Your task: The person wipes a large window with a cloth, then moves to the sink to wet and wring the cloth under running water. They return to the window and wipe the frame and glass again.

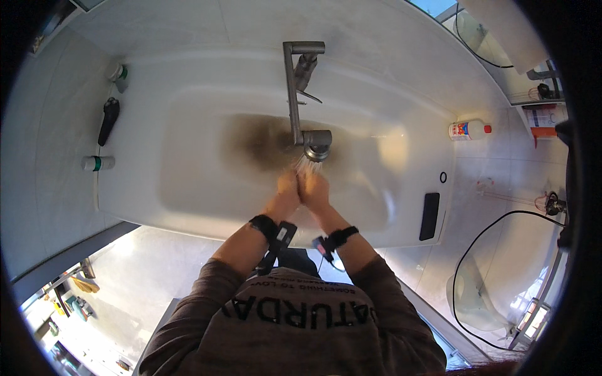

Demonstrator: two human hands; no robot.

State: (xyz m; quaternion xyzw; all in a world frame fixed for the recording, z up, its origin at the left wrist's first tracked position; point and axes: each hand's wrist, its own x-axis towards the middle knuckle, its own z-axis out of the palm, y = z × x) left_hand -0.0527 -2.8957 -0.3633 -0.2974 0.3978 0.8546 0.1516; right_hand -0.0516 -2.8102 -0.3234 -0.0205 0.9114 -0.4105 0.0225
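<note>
My left hand and my right hand are pressed together under a grey metal faucet with a swivel arm. Water streams from its round spray head onto my fingers. Whether anything small lies between the hands cannot be seen, and the fingertips are blurred by the water. Below them is a wide white basin with dark, cloudy water around its middle. Both wrists carry black straps with small devices.
On the basin's left rim are a black electric shaver and two white-and-green containers. A white bottle with a red cap stands at the right rim, near a black ring and a dark rectangular object. A black cable loops at right.
</note>
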